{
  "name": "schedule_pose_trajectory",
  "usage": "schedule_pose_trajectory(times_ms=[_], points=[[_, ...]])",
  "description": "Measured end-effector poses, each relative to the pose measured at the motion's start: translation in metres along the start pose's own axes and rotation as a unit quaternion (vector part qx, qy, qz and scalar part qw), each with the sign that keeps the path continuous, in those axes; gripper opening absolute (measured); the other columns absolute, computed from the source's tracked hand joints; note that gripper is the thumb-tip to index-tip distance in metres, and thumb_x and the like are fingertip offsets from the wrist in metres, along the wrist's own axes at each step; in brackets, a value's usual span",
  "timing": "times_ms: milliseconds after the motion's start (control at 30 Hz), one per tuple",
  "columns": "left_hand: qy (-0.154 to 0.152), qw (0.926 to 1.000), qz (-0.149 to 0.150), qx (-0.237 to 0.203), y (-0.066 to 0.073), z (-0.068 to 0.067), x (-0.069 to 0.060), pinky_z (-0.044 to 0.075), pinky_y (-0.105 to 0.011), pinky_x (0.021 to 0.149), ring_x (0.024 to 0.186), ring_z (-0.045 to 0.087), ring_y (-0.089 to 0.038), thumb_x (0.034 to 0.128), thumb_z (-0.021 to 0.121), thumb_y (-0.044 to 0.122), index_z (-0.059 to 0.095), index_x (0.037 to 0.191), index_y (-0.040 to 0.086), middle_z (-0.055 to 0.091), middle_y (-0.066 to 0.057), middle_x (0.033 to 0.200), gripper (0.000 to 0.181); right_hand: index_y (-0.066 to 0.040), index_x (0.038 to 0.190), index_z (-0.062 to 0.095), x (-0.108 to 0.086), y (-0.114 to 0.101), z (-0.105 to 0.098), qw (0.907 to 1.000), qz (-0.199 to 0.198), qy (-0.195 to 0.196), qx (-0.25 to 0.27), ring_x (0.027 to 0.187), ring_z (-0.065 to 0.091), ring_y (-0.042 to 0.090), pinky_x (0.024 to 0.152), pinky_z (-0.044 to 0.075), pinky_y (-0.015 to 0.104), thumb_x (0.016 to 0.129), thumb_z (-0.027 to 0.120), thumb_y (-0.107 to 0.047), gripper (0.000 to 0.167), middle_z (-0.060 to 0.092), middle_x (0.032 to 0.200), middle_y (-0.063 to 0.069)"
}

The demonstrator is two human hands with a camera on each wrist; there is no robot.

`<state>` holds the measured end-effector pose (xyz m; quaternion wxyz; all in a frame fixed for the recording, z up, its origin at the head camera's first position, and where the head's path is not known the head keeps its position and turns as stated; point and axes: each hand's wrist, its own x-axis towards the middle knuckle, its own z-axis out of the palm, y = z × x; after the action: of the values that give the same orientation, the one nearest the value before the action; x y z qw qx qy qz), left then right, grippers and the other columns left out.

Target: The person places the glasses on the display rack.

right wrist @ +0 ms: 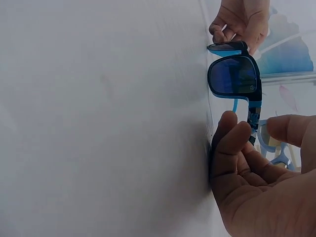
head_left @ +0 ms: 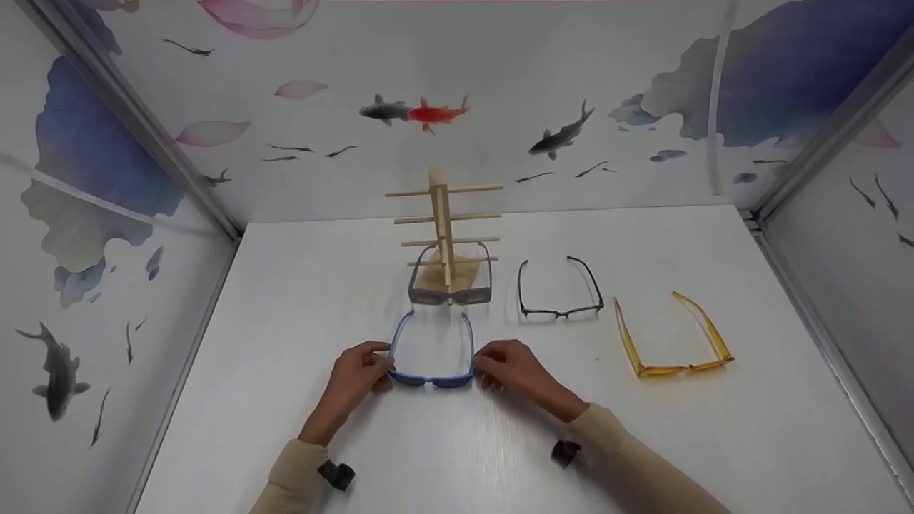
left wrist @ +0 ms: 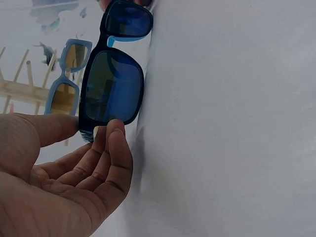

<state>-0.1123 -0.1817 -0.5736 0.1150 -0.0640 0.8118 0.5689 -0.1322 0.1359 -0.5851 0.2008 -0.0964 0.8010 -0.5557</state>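
Blue-framed sunglasses [head_left: 450,383] with dark lenses stand on the white table, arms unfolded toward the rack. My left hand [head_left: 362,370] holds them by the left hinge corner; in the left wrist view the thumb and fingers lie on either side of that corner of the sunglasses [left wrist: 113,86]. At the opposite side, my right hand [head_left: 515,368] pinches the right arm near its hinge, with the patterned arm of the sunglasses [right wrist: 254,117] between thumb and fingers in the right wrist view. Just behind, grey-blue sunglasses [head_left: 471,295] hang on a wooden display rack [head_left: 440,214].
Black-framed glasses [head_left: 564,314] lie to the right of the rack, arms unfolded. Farther right are yellow glasses [head_left: 664,370], also unfolded. Several pegs stick out on both sides of the rack's post. Printed panels [head_left: 500,64] wall the table at the back and sides.
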Motion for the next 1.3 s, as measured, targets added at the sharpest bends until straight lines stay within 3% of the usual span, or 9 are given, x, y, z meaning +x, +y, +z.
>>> schedule_pose_trajectory(times_ms=[167,433,867,1033,1300], points=[[0.01,0.9999,0.008,0.004,0.002,0.0,0.0,0.064,-0.033,0.075,0.082,0.075,-0.025,0.1057,0.069,0.008,0.071,0.136,-0.002,0.079,-0.007,0.094,0.032,-0.003,0.113,0.08,-0.001,-0.002,0.0,0.9999,-0.006,-0.014,0.0,0.079,0.072,0.02,0.068,0.056,0.031,0.109,0.067,-0.021,0.022,0.078,0.095,0.01],[0.024,0.9997,0.006,0.005,0.003,0.005,-0.003,0.064,-0.034,0.079,0.085,0.075,-0.025,0.1035,0.07,0.008,0.072,0.134,-0.002,0.08,-0.007,0.095,0.032,0.004,0.115,0.077,-0.006,0.001,-0.002,0.9968,0.003,-0.027,0.075,0.079,0.076,0.025,0.068,0.061,0.031,0.11,0.068,-0.021,0.028,0.078,0.098,0.015],[-0.018,0.998,0.021,-0.057,0.004,0.009,-0.016,0.068,-0.044,0.083,0.087,0.079,-0.035,0.1081,0.069,0.011,0.068,0.138,-0.007,0.081,-0.016,0.1,0.035,0.002,0.114,0.078,-0.014,0.001,-0.007,0.9975,0.035,0.008,0.061,0.078,0.067,0.016,0.069,0.057,0.027,0.107,0.07,-0.021,0.025,0.074,0.092,0.006],[-0.034,0.9975,0.02,-0.058,0.004,0.012,-0.019,0.068,-0.044,0.084,0.089,0.078,-0.035,0.1088,0.07,0.013,0.071,0.132,-0.01,0.08,-0.016,0.103,0.033,0.002,0.114,0.077,-0.021,0.001,-0.011,0.9971,0.043,0.016,0.061,0.079,0.067,0.017,0.07,0.058,0.028,0.107,0.07,-0.02,0.024,0.074,0.092,0.006],[-0.051,0.9978,0.028,-0.034,0.008,0.016,-0.02,0.067,-0.036,0.085,0.088,0.078,-0.026,0.1089,0.071,0.018,0.075,0.125,-0.006,0.08,-0.013,0.1,0.029,0.006,0.11,0.075,-0.035,0.0,-0.016,0.9964,0.026,0.02,0.079,0.077,0.064,0.018,0.069,0.058,0.03,0.107,0.071,-0.019,0.025,0.073,0.089,0.007]])
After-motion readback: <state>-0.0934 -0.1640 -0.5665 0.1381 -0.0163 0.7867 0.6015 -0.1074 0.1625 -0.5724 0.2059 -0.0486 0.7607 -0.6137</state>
